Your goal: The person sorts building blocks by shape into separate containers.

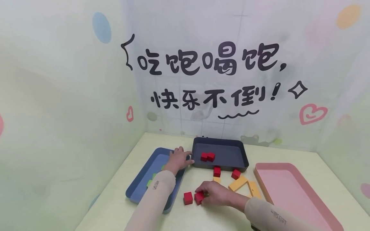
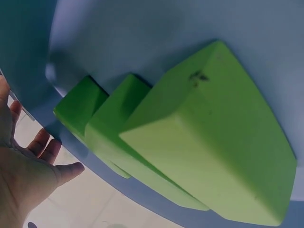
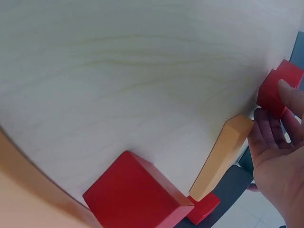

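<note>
My right hand (image 1: 216, 194) pinches a red block (image 1: 198, 198) between thumb and fingers on the table. Just left of it lies a second red block (image 1: 188, 198). In the right wrist view, the thumb presses on the pinched red block (image 3: 271, 97), with another red one behind. My left hand (image 1: 178, 159) holds nothing and is over the far right edge of the blue tray (image 1: 159, 160), its fingers spread toward the dark tray (image 1: 228, 157). Several green blocks (image 2: 213, 142) lie inside the blue tray. Two red blocks (image 1: 211, 156) are in the dark tray.
A red block (image 1: 217, 171) and another red block (image 1: 235, 174) stand along the dark tray's front edge. Several yellow blocks (image 1: 238, 183) lie beyond the right hand. On the right is a pink tray (image 1: 289, 186). Printed walls enclose the table's back and sides.
</note>
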A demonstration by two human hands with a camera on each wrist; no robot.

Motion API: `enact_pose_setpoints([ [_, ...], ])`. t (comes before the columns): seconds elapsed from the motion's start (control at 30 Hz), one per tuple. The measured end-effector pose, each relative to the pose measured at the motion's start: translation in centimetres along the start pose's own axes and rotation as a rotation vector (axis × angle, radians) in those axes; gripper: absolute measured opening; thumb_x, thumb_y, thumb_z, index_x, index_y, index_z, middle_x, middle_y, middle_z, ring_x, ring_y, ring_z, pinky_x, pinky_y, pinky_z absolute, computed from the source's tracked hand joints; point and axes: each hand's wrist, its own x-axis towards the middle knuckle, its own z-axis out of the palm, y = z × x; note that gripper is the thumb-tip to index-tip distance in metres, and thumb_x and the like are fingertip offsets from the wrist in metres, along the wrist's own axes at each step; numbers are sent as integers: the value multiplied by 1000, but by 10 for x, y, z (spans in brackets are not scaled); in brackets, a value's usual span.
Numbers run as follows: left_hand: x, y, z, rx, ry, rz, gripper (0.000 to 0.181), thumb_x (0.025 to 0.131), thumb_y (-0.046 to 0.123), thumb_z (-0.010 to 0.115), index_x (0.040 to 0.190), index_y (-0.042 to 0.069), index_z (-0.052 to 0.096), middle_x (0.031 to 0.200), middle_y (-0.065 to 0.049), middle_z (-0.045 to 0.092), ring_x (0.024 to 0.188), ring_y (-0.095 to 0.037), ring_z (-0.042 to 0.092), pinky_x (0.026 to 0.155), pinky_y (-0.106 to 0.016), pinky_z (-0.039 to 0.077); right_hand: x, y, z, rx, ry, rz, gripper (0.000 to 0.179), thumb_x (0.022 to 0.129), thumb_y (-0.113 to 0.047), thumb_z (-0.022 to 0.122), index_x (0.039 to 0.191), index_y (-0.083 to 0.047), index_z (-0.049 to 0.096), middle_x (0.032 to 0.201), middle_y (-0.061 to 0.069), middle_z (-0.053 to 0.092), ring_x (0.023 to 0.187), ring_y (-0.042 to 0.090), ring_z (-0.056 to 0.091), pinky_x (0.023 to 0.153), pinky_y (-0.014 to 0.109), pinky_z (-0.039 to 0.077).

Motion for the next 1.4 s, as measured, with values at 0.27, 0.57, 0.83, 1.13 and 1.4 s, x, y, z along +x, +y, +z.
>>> enact_pose_setpoints([
  [0.27,0,-1,-3,-14,1,2,49,84,50,56,127,28,53,121,-14,40,118,-34,34,98,-61,18,-1,-1,-10,59,46,19,34,76,-20,73,109,-18,66,93,-14,57,83,5,54,75,22,46],
  [0.57,2,-4,4,1,-2,-3,50,84,52,55,128,30,51,123,-14,40,117,-33,34,97,-61,20,-2,-6,-24,124,89,33,38,76,-29,73,112,-18,65,93,-13,58,83,6,55,73,23,47],
  [0.83,4,-2,4,6,-1,-8,49,84,52,56,128,30,52,121,-13,40,116,-32,34,98,-60,19,-3,-10,-39,143,157,53,38,77,-31,72,113,-21,62,94,-12,58,85,10,55,72,25,47],
  [1.13,3,2,1,0,-10,-19,50,84,51,57,128,29,52,120,-14,41,115,-32,35,98,-60,20,-3,-8,-54,147,219,84,40,77,-32,73,113,-20,62,92,-9,59,82,14,55,66,27,48],
  [1.4,5,-1,5,13,-3,-21,49,84,53,55,127,30,52,122,-13,40,116,-32,35,98,-60,20,-1,5,-68,56,281,90,39,78,-31,71,113,-17,63,93,-8,58,82,13,54,65,26,48],
])
